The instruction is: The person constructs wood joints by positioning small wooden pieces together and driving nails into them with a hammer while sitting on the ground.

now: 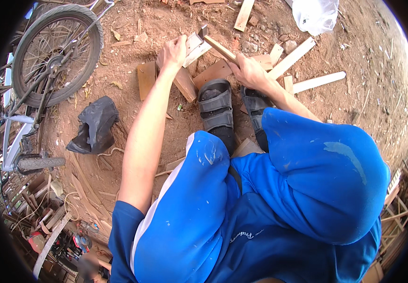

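Note:
In my right hand (251, 72) is a hammer (220, 48), gripped by its wooden handle. Its dark metal head is up at the far end, close above a pale wood piece (196, 51). My left hand (173, 54) is closed on the near side of that wood piece; its fingertips are partly hidden, so a nail between them cannot be made out. Beneath the hands lie wooden boards (185, 84) on the dirt, just ahead of my sandals (216, 106). Whether the hammer head touches the wood is unclear.
Loose wood strips (319, 82) lie to the right, with a clear plastic bag (315, 16) beyond them. On the left are a bicycle wheel (95, 42) and a black plastic bag (95, 125). Scrap wood (53, 219) and part of another person (90, 266) appear at lower left.

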The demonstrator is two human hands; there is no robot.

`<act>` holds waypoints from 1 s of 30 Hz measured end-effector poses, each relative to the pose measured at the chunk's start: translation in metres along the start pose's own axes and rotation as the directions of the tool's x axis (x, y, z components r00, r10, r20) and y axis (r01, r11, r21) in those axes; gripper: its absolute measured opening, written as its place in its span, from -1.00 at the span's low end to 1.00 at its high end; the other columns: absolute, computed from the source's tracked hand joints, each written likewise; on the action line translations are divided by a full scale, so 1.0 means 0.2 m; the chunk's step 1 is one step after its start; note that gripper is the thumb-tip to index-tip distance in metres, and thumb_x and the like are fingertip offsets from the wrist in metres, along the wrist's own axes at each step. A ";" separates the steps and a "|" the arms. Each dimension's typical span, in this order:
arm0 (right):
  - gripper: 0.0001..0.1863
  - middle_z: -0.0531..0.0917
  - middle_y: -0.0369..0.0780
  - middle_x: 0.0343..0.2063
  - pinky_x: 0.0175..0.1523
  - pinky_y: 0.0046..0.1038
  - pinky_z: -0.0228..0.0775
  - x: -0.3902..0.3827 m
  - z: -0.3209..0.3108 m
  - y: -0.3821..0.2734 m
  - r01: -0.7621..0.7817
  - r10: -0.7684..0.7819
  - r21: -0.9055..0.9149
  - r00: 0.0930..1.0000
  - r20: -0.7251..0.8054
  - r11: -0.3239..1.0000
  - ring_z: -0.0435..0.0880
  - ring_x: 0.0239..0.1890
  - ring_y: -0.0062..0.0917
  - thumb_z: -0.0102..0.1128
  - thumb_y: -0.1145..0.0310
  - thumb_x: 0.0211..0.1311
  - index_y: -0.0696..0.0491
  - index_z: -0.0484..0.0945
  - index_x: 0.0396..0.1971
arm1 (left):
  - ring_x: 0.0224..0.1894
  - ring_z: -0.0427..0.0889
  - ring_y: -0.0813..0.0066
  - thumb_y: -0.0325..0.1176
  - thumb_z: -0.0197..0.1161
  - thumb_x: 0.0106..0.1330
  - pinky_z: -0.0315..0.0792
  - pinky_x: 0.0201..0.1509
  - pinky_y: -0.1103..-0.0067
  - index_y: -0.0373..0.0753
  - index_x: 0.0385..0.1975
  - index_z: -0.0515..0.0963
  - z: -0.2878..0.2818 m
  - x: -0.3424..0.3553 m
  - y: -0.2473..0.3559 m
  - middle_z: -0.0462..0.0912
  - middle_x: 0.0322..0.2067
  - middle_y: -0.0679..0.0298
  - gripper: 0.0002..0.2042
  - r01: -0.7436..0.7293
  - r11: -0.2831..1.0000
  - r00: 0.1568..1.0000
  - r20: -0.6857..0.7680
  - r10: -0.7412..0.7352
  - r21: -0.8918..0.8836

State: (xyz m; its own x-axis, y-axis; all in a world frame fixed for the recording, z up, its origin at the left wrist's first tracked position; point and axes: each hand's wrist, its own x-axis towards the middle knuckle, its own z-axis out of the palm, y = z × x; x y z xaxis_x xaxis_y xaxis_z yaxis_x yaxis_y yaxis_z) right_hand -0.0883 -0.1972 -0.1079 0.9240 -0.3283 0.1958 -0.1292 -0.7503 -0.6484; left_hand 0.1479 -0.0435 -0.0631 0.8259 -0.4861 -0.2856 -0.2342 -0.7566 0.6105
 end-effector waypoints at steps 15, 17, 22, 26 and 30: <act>-0.72 0.59 0.13 -0.59 -0.36 0.10 0.43 -0.15 -0.07 -0.02 -0.117 0.118 -0.021 0.991 0.061 0.993 0.61 -0.50 0.14 0.24 0.26 0.37 0.17 0.42 -0.28 | -0.79 0.24 0.73 0.25 -0.14 0.50 0.04 -0.82 0.55 0.03 -0.30 0.74 0.17 -0.05 -0.05 0.55 -0.73 0.48 -0.45 -0.164 0.982 0.986 0.050 0.159 0.095; -0.71 0.60 0.13 -0.60 -0.37 0.11 0.44 -0.14 -0.13 -0.09 -0.266 0.261 0.017 0.953 0.154 0.964 0.61 -0.52 0.15 0.22 0.24 0.39 0.17 0.42 -0.29 | -0.79 0.30 0.68 0.23 -0.12 0.50 0.08 -0.79 0.54 0.03 -0.34 0.74 0.15 -0.09 -0.03 0.58 -0.72 0.45 -0.46 -0.165 0.981 0.986 0.007 0.165 0.105; -0.64 0.59 0.15 -0.61 -0.38 0.09 0.43 -0.08 -0.19 -0.15 -0.235 0.230 0.007 0.956 0.185 0.972 0.64 -0.49 0.13 0.19 0.18 0.44 0.21 0.43 -0.34 | -0.74 0.47 0.52 0.21 -0.09 0.50 0.25 -0.68 0.46 -0.03 -0.33 0.76 0.12 -0.10 -0.02 0.61 -0.71 0.36 -0.46 -0.192 0.971 0.973 -0.098 0.206 0.142; -0.70 0.49 0.02 -0.63 -0.46 0.00 0.36 -0.10 -0.26 -0.21 -0.157 0.143 0.072 0.976 0.167 0.985 0.57 -0.58 0.02 0.13 0.28 0.51 0.22 0.44 -0.33 | -0.70 0.51 0.46 0.24 -0.06 0.49 0.31 -0.62 0.42 -0.04 -0.30 0.77 0.14 -0.13 -0.05 0.63 -0.70 0.30 -0.44 -0.277 0.951 0.915 -0.265 0.305 0.136; -0.80 0.37 -0.06 -0.56 -0.53 -0.10 0.33 -0.13 -0.27 -0.19 0.046 -0.044 -0.061 0.999 0.029 0.997 0.50 -0.63 -0.14 0.13 0.39 0.49 0.24 0.48 -0.30 | -0.64 0.60 0.41 0.23 -0.06 0.51 0.37 -0.57 0.40 -0.07 -0.32 0.76 0.12 -0.14 -0.02 0.69 -0.63 0.21 -0.44 -0.241 0.958 0.948 -0.172 0.266 0.153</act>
State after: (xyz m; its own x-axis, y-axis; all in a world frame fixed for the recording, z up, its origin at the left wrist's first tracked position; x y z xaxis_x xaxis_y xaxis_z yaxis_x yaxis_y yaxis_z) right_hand -0.1272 -0.1913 -0.0480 0.9388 -0.2781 0.2032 -0.1082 -0.7983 -0.5925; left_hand 0.1136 -0.0371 -0.0747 0.8093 -0.5871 0.0189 -0.5022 -0.6749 0.5407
